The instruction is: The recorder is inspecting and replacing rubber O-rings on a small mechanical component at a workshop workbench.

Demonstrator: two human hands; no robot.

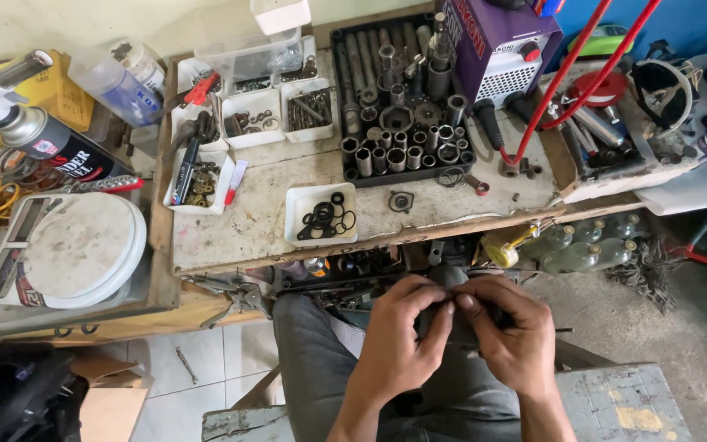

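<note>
My left hand (403,340) and my right hand (513,336) meet over my lap in grey trousers (321,360). Both pinch a small dark part (450,309) between thumbs and fingertips; most of it is hidden by the fingers. The hands sit just below the front edge of the workbench (272,245). Nearest on the bench is a white tray of black rubber rings (321,214).
A black tray of metal sockets (403,106) stands at the bench's back, with several small white bins of screws and washers (247,119) to its left. A purple machine (497,49) with red cables, a round scale (75,250), a gas torch can (51,143) and bottles (583,250) surround the bench.
</note>
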